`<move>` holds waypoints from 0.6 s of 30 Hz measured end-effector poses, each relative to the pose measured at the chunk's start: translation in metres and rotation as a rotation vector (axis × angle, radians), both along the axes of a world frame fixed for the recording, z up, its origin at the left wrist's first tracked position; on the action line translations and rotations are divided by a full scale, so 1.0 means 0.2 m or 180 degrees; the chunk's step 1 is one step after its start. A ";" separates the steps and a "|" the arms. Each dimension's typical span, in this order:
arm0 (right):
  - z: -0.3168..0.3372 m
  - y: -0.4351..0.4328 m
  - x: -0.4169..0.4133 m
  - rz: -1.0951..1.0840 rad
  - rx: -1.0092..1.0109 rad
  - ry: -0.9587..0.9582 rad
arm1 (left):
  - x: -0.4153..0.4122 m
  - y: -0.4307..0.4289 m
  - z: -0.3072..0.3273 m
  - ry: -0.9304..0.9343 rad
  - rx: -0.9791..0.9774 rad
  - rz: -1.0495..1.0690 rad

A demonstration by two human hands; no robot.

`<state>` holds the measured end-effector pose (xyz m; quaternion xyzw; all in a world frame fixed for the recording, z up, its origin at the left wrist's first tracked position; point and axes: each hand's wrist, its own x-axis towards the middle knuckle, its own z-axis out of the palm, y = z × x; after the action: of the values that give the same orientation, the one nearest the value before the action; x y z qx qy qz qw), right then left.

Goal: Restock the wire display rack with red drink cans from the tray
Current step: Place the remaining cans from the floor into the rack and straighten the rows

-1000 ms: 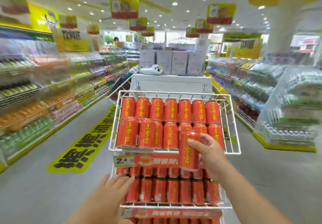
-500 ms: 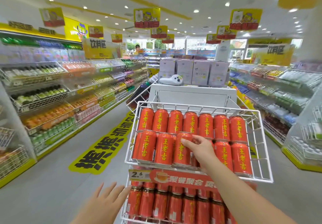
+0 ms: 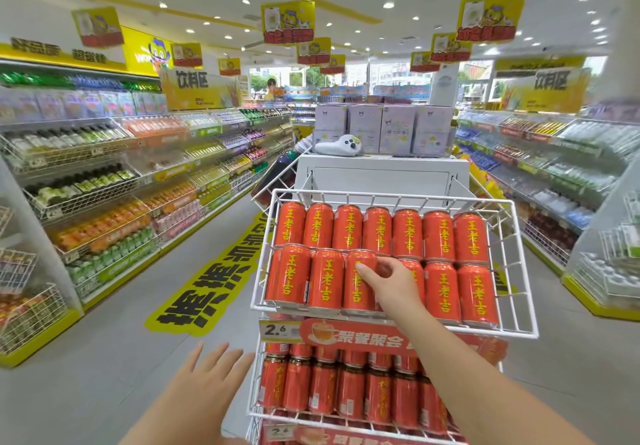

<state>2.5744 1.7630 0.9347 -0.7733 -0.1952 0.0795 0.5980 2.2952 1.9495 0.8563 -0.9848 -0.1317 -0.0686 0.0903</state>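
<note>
The wire rack (image 3: pixel 391 195) is showing thin metal wire under a smooth white coating that is shining faintly. The red cans (image 3: pixel 325 281) are gleaming as glossy printed metal and catching soft streaks of light. Below them, toward six o'clock, the price strip (image 3: pixel 349 333) is looking like glossy printed plastic, though it may be card. At eight o'clock the floor (image 3: pixel 104 368) is lying smooth, grey and matt. At twelve o'clock the pale boxes (image 3: pixel 398 129) are showing matt cardboard.
</note>
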 end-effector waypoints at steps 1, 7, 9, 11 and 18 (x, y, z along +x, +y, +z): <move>0.01 0.00 -0.01 -0.0001 -0.0062 -0.0061 | 0.00 -0.02 0.02 0.0025 0.0003 0.0054; 0.02 -0.01 -0.01 -0.0074 -0.0320 -0.0266 | 0.02 -0.10 0.05 0.0002 0.0057 -0.0003; 0.03 -0.01 -0.02 -0.0073 -0.0357 -0.0284 | 0.02 -0.10 0.03 0.0026 0.0053 0.0011; 0.04 -0.01 -0.02 -0.0067 -0.0411 -0.0288 | 0.02 -0.11 0.03 0.0045 0.0022 0.0036; 0.03 -0.01 -0.03 -0.0151 -0.0562 -0.0491 | -0.01 -0.12 0.03 -0.0075 0.0104 -0.0080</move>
<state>2.5679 1.7605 0.9405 -0.8312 -0.2145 0.0224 0.5124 2.2933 1.9255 0.8617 -0.9839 -0.1192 -0.0834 0.1040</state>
